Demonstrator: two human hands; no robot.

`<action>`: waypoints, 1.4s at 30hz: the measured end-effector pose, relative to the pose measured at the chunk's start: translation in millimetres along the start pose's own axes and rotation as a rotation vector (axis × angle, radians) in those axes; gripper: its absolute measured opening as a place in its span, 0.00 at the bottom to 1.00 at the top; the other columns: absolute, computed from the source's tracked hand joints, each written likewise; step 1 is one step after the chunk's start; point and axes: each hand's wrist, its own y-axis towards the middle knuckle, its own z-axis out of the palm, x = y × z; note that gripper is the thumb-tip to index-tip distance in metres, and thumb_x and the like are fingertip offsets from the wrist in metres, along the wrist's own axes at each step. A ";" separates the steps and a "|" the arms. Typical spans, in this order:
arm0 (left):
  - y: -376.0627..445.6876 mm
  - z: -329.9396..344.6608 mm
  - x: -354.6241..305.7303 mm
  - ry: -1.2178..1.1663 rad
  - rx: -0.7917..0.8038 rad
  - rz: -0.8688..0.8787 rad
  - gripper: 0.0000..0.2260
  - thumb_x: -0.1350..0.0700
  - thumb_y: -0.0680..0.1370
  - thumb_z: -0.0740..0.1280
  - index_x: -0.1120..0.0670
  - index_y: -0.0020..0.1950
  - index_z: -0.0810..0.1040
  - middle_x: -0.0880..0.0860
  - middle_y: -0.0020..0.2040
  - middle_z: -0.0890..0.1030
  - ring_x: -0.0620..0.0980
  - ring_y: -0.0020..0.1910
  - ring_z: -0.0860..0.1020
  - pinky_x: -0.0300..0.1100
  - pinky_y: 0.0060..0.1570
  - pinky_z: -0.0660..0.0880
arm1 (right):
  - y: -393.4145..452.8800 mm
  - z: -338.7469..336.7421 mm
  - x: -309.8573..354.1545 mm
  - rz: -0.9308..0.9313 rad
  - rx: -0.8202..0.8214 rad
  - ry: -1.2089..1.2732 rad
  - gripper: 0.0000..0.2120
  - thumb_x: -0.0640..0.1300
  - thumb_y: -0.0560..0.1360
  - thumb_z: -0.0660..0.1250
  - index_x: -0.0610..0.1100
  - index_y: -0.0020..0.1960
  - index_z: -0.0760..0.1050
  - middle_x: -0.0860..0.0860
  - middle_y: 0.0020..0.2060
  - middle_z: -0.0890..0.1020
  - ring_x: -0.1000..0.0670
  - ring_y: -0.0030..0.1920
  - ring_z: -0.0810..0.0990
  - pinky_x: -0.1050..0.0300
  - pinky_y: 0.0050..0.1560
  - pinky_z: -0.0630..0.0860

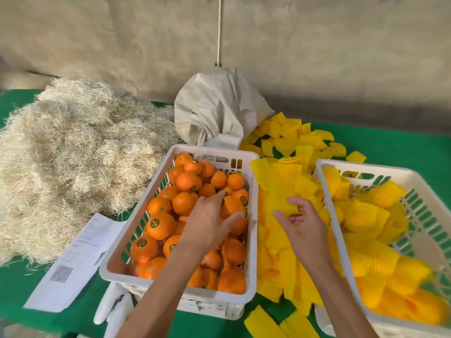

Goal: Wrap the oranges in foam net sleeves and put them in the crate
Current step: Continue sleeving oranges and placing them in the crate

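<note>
A white crate [253,240] in the middle holds several bare oranges [159,225]. My left hand [210,223] lies over them, fingers spread around one orange [231,206] near the crate's right wall. Between the two crates lies a heap of yellow foam net sleeves [283,181]. My right hand [302,223] rests on the heap, its fingers pinching one foam sleeve [284,206]. A second white crate [341,242] on the right holds several oranges wrapped in yellow sleeves [363,215].
A big pile of pale straw [73,152] covers the left of the green table [395,147]. A printed paper sheet [80,259] lies in front of it. A crumpled beige sack [219,111] stands behind the crates, against a cloth wall.
</note>
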 end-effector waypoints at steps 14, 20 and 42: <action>-17.0 38.9 -117.9 -1.135 -0.079 -0.086 0.14 0.49 0.81 0.69 0.49 0.66 0.83 0.51 0.54 0.87 0.50 0.48 0.86 0.41 0.45 0.82 | -12.4 -67.8 19.5 -0.084 -0.064 0.202 0.15 0.60 0.72 0.75 0.60 0.56 0.78 0.63 0.51 0.81 0.57 0.52 0.82 0.61 0.49 0.79; -18.9 53.5 -139.5 -1.367 0.078 -0.231 0.18 0.48 0.85 0.63 0.61 0.50 0.84 0.61 0.42 0.81 0.54 0.43 0.79 0.47 0.45 0.79 | -16.6 -86.0 16.4 -0.120 0.040 0.305 0.21 0.56 0.75 0.74 0.63 0.66 0.74 0.57 0.53 0.81 0.53 0.55 0.83 0.61 0.53 0.80; -26.8 76.5 -115.4 -1.309 -0.005 -0.413 0.26 0.47 0.63 0.81 0.49 0.59 0.80 0.51 0.39 0.81 0.54 0.35 0.77 0.46 0.35 0.75 | -25.2 -72.7 6.4 0.011 0.039 0.254 0.05 0.51 0.79 0.66 0.55 0.45 0.79 0.55 0.39 0.82 0.55 0.39 0.79 0.65 0.38 0.74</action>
